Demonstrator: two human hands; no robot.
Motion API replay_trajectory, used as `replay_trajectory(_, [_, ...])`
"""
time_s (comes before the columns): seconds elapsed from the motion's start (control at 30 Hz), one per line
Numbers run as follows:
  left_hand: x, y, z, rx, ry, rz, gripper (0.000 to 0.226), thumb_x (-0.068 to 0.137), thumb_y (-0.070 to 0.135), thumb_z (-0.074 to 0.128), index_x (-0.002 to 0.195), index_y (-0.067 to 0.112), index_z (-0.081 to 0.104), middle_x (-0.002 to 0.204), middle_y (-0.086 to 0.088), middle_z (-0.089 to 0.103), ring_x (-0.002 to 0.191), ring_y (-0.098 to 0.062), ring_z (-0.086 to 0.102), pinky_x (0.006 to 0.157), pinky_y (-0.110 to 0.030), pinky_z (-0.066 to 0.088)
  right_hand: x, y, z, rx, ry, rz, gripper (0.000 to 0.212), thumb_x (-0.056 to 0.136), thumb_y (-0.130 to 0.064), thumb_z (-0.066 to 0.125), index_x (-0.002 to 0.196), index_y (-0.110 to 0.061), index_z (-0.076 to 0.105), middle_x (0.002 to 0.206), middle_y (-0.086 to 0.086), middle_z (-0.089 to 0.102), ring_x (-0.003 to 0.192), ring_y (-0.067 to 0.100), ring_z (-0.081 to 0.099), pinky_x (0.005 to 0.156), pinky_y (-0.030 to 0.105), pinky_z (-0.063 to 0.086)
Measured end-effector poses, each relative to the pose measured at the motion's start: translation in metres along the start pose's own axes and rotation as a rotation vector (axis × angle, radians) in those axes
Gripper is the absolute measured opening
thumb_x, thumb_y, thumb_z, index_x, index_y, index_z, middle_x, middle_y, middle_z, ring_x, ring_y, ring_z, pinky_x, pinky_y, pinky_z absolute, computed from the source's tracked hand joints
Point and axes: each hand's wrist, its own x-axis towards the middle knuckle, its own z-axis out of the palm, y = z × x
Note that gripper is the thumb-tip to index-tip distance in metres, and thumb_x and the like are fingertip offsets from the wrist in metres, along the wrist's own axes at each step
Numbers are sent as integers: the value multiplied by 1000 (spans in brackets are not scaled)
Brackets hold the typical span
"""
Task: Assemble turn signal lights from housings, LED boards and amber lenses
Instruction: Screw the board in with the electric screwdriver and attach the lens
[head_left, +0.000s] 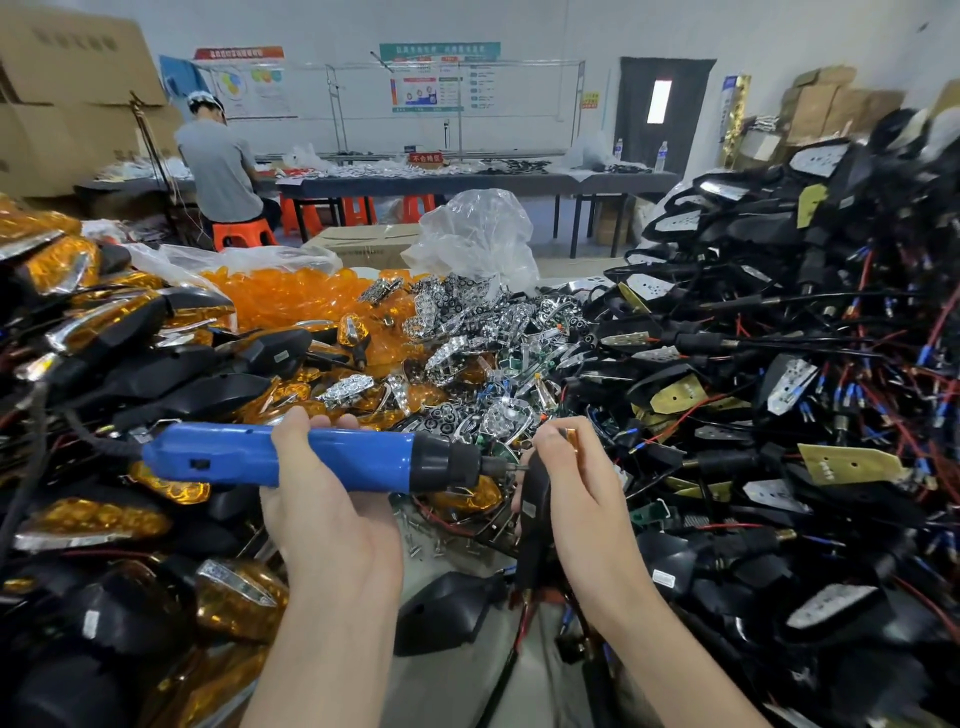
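Note:
My left hand (327, 514) grips a blue electric screwdriver (270, 457) held level, its black nose and bit pointing right. The bit touches the back of a black turn signal housing (535, 499) that my right hand (582, 488) holds upright; an amber lens edge (573, 439) shows above my fingers. Loose amber lenses (291, 296) lie heaped behind, beside chrome reflector pieces (467, 322) and green LED boards (511, 364).
Finished amber-lensed lights (104, 332) pile up on the left. Black housings with red and blue wires (779, 364) tower on the right. Small screws (431, 540) are scattered below the screwdriver. A person in a grey shirt (221, 166) sits at a far table (467, 182).

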Motion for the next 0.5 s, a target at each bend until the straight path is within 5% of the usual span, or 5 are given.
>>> replay_trajectory(0.07, [-3,1,2,-3,83,40,40,92,32,68,128,17,57,95,1,65,75,-8,70,76,-32,61,-1,-3,1,2,22,-18,31,91,-60,48,89,-31,55,79,26,45,66,27,43,62,47,40])
replay_trajectory(0.37, [-19,16,8,37,213,8,38,90,34,72,122,23,55,92,4,65,72,-10,68,69,-30,60,-6,-19,3,-145,99,-280,25,100,-56,43,89,-36,52,69,15,48,58,38,45,49,50,37])
replay_trajectory(0.5, [-23,28,14,57,258,-29,34,91,29,71,118,19,53,99,0,67,73,-11,69,75,-32,61,-12,-28,4,-216,105,-393,20,103,-48,42,88,-38,51,70,5,55,53,18,44,50,31,36])
